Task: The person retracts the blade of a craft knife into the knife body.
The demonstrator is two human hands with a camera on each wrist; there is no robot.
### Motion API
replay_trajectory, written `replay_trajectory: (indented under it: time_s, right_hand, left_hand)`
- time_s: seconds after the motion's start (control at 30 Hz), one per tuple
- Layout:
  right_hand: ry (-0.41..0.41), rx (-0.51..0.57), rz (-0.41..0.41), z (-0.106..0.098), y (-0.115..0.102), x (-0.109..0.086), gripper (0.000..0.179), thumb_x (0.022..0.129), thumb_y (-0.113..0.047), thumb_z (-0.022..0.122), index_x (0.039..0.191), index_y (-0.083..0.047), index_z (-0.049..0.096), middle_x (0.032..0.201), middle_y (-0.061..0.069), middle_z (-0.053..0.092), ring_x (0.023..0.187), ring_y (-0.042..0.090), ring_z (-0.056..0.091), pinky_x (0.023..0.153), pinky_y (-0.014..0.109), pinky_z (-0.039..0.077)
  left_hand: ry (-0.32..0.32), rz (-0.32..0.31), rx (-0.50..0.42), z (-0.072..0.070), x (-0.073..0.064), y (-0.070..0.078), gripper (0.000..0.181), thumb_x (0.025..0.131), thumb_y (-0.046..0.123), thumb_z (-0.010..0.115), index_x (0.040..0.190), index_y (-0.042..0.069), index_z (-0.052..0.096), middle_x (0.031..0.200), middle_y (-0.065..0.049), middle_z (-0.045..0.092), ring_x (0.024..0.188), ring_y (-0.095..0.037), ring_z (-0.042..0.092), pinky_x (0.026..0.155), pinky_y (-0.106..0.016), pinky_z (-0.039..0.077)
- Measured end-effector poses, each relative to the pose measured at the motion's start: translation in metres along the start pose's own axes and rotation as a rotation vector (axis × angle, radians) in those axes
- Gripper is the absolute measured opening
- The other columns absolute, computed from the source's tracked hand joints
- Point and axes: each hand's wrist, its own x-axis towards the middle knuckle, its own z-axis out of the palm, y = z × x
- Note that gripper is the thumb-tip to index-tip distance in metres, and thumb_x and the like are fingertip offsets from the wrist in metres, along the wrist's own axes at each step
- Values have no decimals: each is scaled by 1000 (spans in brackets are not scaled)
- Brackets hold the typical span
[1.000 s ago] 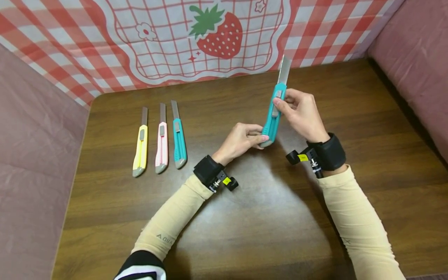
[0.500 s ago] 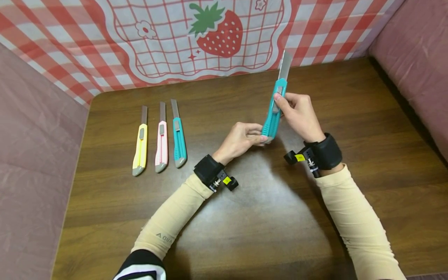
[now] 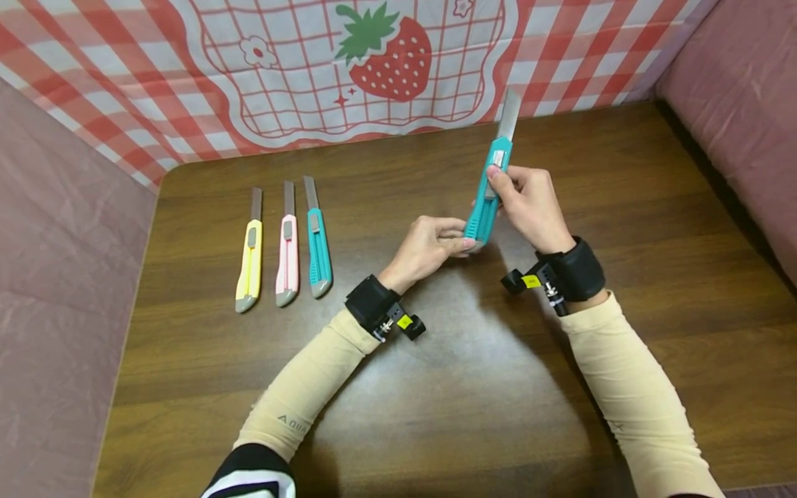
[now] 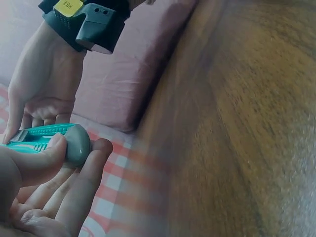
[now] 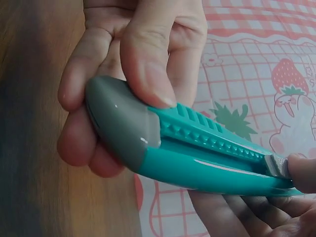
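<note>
A teal utility knife [image 3: 482,213] is held up over the table, its long blade [image 3: 510,114] extended and pointing toward the back cloth. My right hand [image 3: 538,207] grips the upper body, thumb on the grey slider [image 5: 276,166] and fingers behind. At the lower end, my left hand [image 3: 418,250] pinches the grey end cap [image 5: 118,121] between thumb and fingers. The left wrist view shows that cap [image 4: 77,144] from below. To the left, a yellow knife [image 3: 250,259], a pink knife [image 3: 288,256] and a second teal knife [image 3: 319,259] lie side by side, blades out.
Everything is over a brown wooden table [image 3: 436,401]. Behind it hangs a red-and-white checked cloth [image 3: 573,55] with a strawberry print. Pink fabric [image 3: 735,124] borders the right side, and similar fabric [image 3: 62,277] the left. Each wrist wears a black camera band [image 3: 573,270].
The held knife has risen slightly toward the back, and my right hand has shifted a little left with it. My left hand still pinches the end. The three lying knives stay put.
</note>
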Motion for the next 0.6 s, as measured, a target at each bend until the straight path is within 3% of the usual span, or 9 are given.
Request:
replay_trajectory:
  time_s: [0.2,0.4,0.6]
  right_hand:
    - [-16,-45,-35,0,18,4,28,96,-18,52,97,7,64,75,12,70,65,19,65,49,14,48]
    - [4,-101,-73,4,27,5,26,94,-21,55,98,3,65,78,16,69,63,15,63,40,20,32]
    - [-19,-89,-90,4,25,5,25,95,-19,54,96,4,64,79,17,69,67,15,65,45,17,41]
  left_hand:
    - [-8,-5,-12,0,0,0,26,86,-7,59,110,-15,56,101,-29,64,87,-32,63,79,-42,56]
    - [-2,2,-29,-4,5,-11,26,86,-5,61,110,-14,58,100,-28,65,86,-31,64,78,-43,56]
    - [32,0,-44,-4,14,-29,26,84,-3,63,110,-11,60,99,-24,66,84,-26,65,77,-38,57]
